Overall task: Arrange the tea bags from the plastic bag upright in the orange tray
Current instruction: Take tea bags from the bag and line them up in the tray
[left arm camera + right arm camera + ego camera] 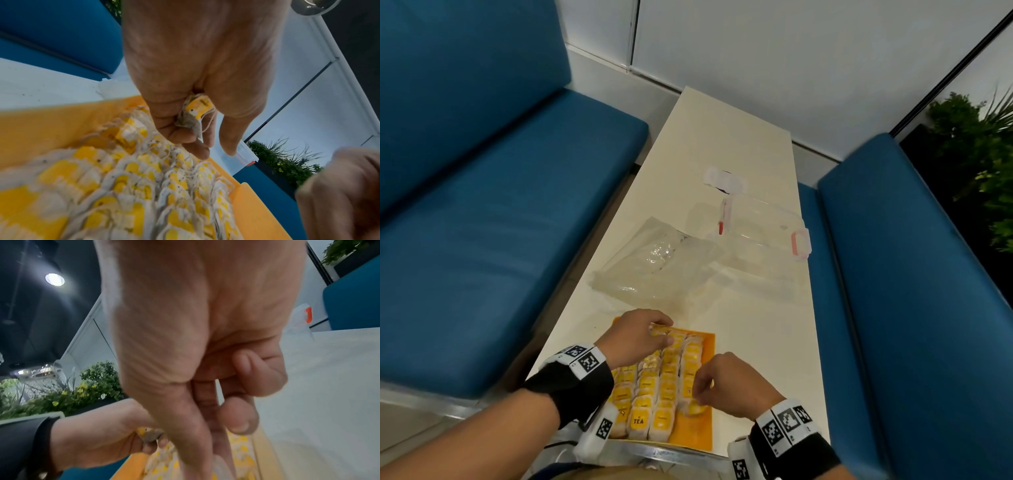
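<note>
Left hand point(197, 81) is over the far end of the orange tray point(707, 346), thumb and fingers curled round a single tea bag point(195, 113) — you can see its yellow tag and string bunched in the pinch, the paper pouch crumpled a touch. Right hand point(722, 380) sits at the right-hand rows, fingers bent down among the packed tea bags point(661, 387); whether it actually has one pinched or is just parting the row, I cannot tell from these views

Rows and rows of bags stand on end in the tray, filling most of it, with a bare strip of orange along the right side. Beyond it the plastic bag point(654, 263) lies slack on the table point(756, 325), looking close to empty, and a clear lidded container point(763, 229) with red clips sits just past that

Handling-wise, my read is these are featherlight, soft and easily crushed — thin paper that could tear, strings that could snag a neighbour. Best hold looks like a gentle pinch at the top edge near the tag, sliding the pouch down into a gap

Writing: one front tag reads "TEA" point(639, 420); other tags carry print too small to read
</note>
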{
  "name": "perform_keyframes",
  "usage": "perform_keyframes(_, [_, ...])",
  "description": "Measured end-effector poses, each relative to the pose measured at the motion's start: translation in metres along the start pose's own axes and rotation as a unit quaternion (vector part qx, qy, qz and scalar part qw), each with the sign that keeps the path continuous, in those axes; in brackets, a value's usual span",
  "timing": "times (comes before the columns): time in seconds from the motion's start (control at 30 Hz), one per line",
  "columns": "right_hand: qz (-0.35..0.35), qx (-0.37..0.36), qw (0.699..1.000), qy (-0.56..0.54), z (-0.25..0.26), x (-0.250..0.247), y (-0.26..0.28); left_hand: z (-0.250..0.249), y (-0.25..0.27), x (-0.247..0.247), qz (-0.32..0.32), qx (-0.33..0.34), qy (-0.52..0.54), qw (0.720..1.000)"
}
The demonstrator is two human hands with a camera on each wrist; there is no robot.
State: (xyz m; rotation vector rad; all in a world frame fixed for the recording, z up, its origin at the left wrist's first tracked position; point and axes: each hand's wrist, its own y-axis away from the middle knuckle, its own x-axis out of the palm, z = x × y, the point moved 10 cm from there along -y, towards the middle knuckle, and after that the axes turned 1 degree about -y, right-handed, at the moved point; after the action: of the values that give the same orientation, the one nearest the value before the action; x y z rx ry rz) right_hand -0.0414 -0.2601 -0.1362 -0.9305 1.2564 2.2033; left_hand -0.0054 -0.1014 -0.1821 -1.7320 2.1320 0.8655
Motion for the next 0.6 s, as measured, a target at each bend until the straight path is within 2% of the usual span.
perform_keyframes(0.1, [0.076,0.011,0.997,0.003,-0.003,0.027,0.001,0.004,0.000,0.000,-0.005,-0.012,0.025,1.000])
perform_keyframes(0.17, [0.088,0.023,0.996,0.004,-0.007,0.037,-0.004,0.004,0.000,0.000,-0.007,-0.013,0.033,0.999])
perform_keyframes(0.4, [-0.047,0.090,0.995,0.005,-0.031,0.031,-0.026,0.000,0.003,-0.003,-0.015,-0.025,0.067,0.997])
perform_keyframes(0.6, [-0.110,0.099,0.989,0.031,-0.032,0.029,-0.027,-0.001,0.007,-0.007,-0.022,-0.038,0.098,0.994])
